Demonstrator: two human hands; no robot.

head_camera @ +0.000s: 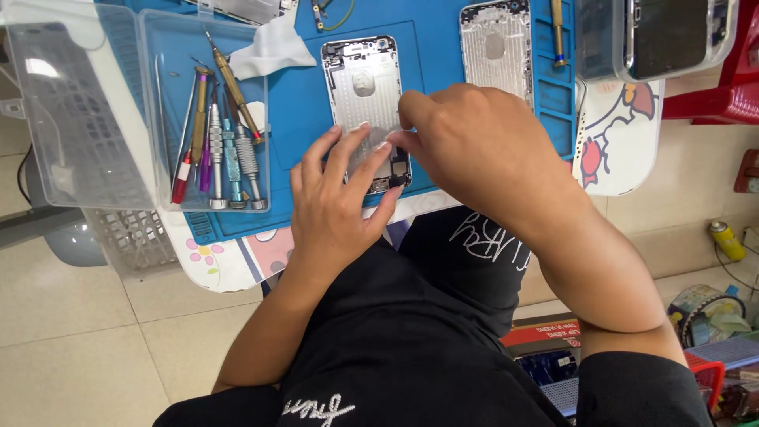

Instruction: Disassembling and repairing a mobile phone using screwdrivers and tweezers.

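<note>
A silver phone back housing [362, 87] lies face-up on a blue work mat [304, 111]. My left hand [336, 202] rests on the housing's lower left part, fingers spread and flat on it. My right hand [474, 146] comes in from the right with fingertips pinched at the housing's right edge; whether it pinches a small part I cannot tell. A second silver housing [496, 47] lies further right on the mat.
A clear plastic box [166, 119] at left holds several screwdrivers [221, 150] and tweezers. A white cloth [273, 49] lies on the mat. A clear container with phones [656, 35] sits top right. A gold screwdriver [557, 32] rests on the mat's right side.
</note>
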